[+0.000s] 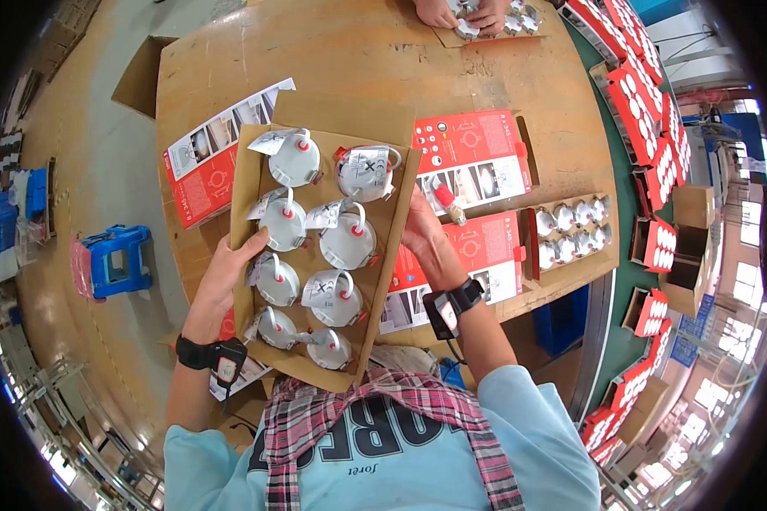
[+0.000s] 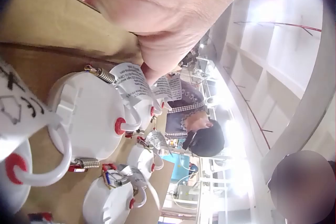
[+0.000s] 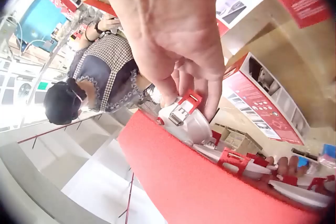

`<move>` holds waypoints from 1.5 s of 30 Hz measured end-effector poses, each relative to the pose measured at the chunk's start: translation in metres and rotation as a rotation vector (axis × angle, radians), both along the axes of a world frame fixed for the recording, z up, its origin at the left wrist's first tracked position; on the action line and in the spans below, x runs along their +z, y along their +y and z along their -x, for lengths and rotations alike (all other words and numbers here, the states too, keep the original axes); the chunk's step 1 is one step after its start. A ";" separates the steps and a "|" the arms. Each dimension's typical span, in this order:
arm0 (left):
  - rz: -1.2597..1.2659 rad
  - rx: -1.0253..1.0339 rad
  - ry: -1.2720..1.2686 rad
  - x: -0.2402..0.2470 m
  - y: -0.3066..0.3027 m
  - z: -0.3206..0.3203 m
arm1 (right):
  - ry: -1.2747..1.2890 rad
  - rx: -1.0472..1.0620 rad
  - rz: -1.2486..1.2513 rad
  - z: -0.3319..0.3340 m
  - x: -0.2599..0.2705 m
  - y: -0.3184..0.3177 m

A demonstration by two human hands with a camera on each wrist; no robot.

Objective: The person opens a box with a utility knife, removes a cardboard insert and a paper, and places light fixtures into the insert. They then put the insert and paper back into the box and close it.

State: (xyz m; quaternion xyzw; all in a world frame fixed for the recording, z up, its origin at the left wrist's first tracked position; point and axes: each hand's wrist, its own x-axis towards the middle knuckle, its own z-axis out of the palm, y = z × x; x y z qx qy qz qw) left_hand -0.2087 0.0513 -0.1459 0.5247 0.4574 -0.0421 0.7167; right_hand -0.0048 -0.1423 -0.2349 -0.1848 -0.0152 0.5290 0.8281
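Observation:
A cardboard box (image 1: 349,115) is held tilted up before me, with several white downlights (image 1: 348,241) inside. Each has a white cable loop with a red grommet and some carry printed paper tags. My left hand (image 1: 230,262) grips the box's left edge, thumb over the rim; its other fingers are hidden underneath. In the left wrist view that hand (image 2: 163,8) is right at the cardboard wall, beside the downlights. My right hand (image 1: 424,228) is at the right edge, fingertips hidden behind it. In the right wrist view its fingers (image 3: 211,95) hold a downlight (image 3: 197,127) with a red clip, beside a red panel.
Red-and-white printed cartons (image 1: 473,140) lie on the wooden table (image 1: 358,60). Another box of downlights (image 1: 571,230) sits at right. Across the table, another person's hands (image 1: 464,13) handle downlights. A green conveyor (image 1: 626,341) carries red boxes; a blue stool (image 1: 119,260) stands at left.

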 end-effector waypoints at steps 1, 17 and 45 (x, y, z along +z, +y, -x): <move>0.000 0.000 0.006 0.000 0.000 0.000 | -0.009 -0.008 0.040 0.000 0.000 0.001; -0.044 0.077 -0.013 0.010 -0.007 0.002 | -0.082 -0.011 0.130 0.001 0.045 -0.001; -0.077 0.054 0.009 0.015 -0.018 0.002 | -0.250 0.072 0.389 -0.003 0.081 0.001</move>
